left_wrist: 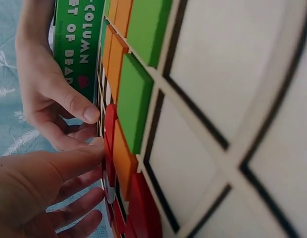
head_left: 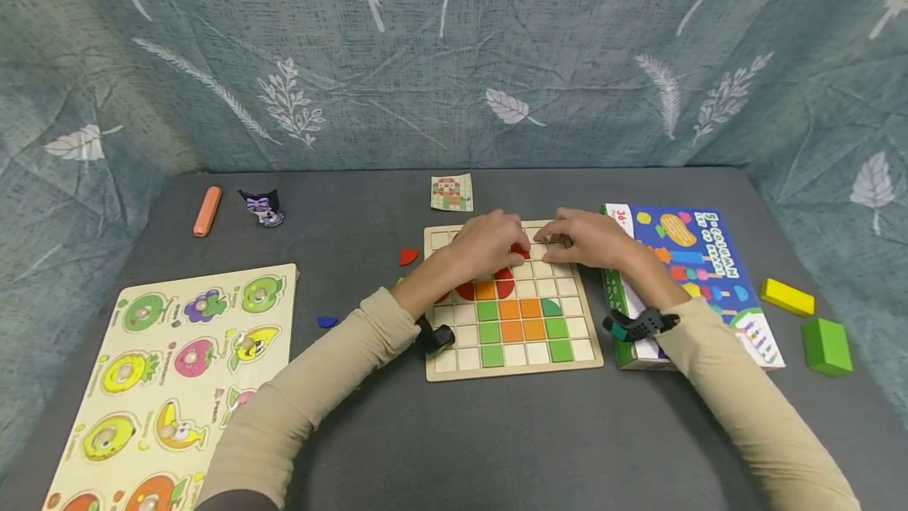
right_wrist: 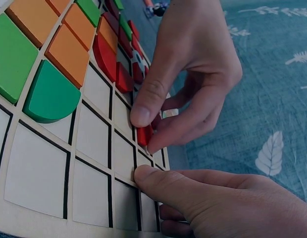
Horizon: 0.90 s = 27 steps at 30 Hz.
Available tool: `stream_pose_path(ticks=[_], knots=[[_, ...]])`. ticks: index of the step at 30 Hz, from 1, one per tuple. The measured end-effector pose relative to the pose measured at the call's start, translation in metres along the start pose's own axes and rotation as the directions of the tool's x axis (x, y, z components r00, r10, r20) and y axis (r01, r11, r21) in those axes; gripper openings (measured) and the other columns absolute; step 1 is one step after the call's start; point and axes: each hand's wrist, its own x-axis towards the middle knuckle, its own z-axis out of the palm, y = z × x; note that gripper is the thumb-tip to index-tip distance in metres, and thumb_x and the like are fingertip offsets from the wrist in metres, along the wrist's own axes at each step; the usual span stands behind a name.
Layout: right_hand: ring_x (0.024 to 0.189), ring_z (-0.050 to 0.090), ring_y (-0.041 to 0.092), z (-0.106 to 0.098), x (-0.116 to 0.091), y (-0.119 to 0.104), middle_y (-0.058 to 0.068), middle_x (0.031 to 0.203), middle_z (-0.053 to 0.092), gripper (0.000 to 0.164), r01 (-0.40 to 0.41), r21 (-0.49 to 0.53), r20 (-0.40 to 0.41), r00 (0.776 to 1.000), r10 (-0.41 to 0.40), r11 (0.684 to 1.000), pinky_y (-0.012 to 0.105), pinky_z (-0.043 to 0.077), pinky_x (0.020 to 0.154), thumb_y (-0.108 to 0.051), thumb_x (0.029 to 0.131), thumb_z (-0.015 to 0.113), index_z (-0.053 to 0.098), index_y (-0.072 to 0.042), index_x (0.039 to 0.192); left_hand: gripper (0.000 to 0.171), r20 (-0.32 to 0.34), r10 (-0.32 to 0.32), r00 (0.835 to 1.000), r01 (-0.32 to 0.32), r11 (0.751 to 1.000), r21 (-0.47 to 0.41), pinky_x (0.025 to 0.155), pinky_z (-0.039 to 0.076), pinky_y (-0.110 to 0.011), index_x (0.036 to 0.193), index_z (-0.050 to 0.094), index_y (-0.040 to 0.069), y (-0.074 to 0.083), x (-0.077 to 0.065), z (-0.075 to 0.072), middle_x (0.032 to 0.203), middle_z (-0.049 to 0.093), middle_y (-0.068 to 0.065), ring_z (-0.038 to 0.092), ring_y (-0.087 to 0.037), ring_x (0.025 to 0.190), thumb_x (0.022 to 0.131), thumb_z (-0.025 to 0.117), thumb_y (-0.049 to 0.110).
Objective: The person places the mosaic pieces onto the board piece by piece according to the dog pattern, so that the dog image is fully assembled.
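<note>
A wooden grid board [head_left: 514, 374] lies on the dark table, partly filled with red, orange and green tiles. Over its far part, my left hand [head_left: 489, 244] pinches a small red tile [right_wrist: 144, 136] between thumb and index finger, low against the grid. My right hand [head_left: 590, 240] is just to the right, its thumb tip [right_wrist: 145, 174] touching the grid near the far right corner; no tile shows in it. A rounded dark green tile [right_wrist: 52, 94] sits beside the orange squares. The hands and left forearm hide some of the red tiles.
Behind the board is a small picture card [head_left: 451, 192]. Loose red [head_left: 408, 256] and blue [head_left: 327, 322] pieces lie left. A fruit puzzle [head_left: 206, 290] occupies the left side; a colourful box [head_left: 698, 259], yellow block [head_left: 787, 297] and green block [head_left: 827, 346] stand right.
</note>
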Motion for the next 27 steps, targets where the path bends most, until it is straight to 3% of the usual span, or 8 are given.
stream_pose_path(ticks=[6,10,14,17,20,23,27], knots=[[0.073,0.048,0.013,0.0,0.0,0.001,0.004,0.089,0.055,0.035,-0.008,-0.004,0.002,1.0,0.008,1.0,0.027,0.034,0.06,-0.029,0.087,0.072,0.069,-0.015,0.119,0.026,-0.028,0.014,0.999,-0.015,1.0,-0.019,0.071,0.045,-0.028,0.116,0.072,0.016,-0.001,-0.004,0.001,0.114,0.065,-0.004,0.055,-0.021,0.094,0.092,0.067,0.025],[0.072,0.046,0.013,-0.001,0.0,0.001,0.005,0.09,0.055,0.035,-0.001,-0.002,0.011,1.0,0.001,1.0,0.027,0.034,0.061,-0.029,0.088,0.071,0.069,-0.014,0.12,0.031,-0.039,-0.015,0.999,0.012,0.998,-0.059,0.074,0.047,-0.029,0.124,0.068,0.016,-0.011,-0.02,-0.003,0.12,0.063,-0.005,0.056,-0.02,0.095,0.095,0.063,0.026],[0.071,0.043,0.013,-0.002,-0.001,0.002,0.003,0.087,0.053,0.036,-0.018,0.005,0.017,1.0,0.018,1.0,0.027,0.032,0.061,-0.028,0.088,0.072,0.07,-0.015,0.121,0.031,-0.106,-0.101,0.989,0.08,0.979,-0.186,0.077,0.052,-0.035,0.125,0.066,0.012,-0.043,-0.046,-0.015,0.124,0.063,-0.011,0.063,-0.023,0.099,0.097,0.059,0.022],[0.069,0.04,0.012,-0.004,-0.002,0.001,0.003,0.085,0.052,0.036,-0.018,0.019,0.013,1.0,0.018,1.0,0.027,0.03,0.06,-0.026,0.088,0.072,0.07,-0.014,0.121,0.031,-0.192,-0.184,0.964,0.123,0.948,-0.292,0.084,0.053,-0.041,0.124,0.065,0.005,-0.079,-0.068,-0.025,0.122,0.063,-0.016,0.065,-0.028,0.102,0.096,0.059,0.017],[0.068,0.038,0.012,-0.004,-0.002,0.0,0.004,0.086,0.052,0.036,-0.011,0.031,0.012,1.0,0.01,0.999,0.027,0.029,0.06,-0.026,0.088,0.072,0.07,-0.013,0.121,0.031,-0.23,-0.236,0.944,0.141,0.921,-0.363,0.089,0.05,-0.044,0.123,0.065,0.001,-0.112,-0.091,-0.029,0.116,0.064,-0.018,0.063,-0.03,0.103,0.094,0.062,0.013],[0.067,0.039,0.013,-0.003,-0.002,-0.001,0.005,0.087,0.053,0.037,-0.011,0.04,0.014,1.0,0.011,0.999,0.027,0.03,0.059,-0.026,0.087,0.072,0.069,-0.013,0.122,0.032,-0.181,-0.229,0.956,0.139,0.902,-0.41,0.091,0.048,-0.045,0.124,0.064,0.002,-0.137,-0.108,-0.026,0.117,0.064,-0.018,0.061,-0.03,0.105,0.094,0.063,0.013],[0.067,0.039,0.013,-0.001,-0.001,-0.002,0.004,0.087,0.053,0.036,-0.015,0.039,0.01,1.0,0.015,0.999,0.027,0.03,0.059,-0.025,0.087,0.072,0.07,-0.013,0.121,0.036,-0.046,-0.175,0.983,0.13,0.859,-0.495,0.096,0.046,-0.044,0.129,0.062,0.007,-0.153,-0.121,-0.02,0.125,0.062,-0.014,0.059,-0.028,0.112,0.095,0.063,0.019]])
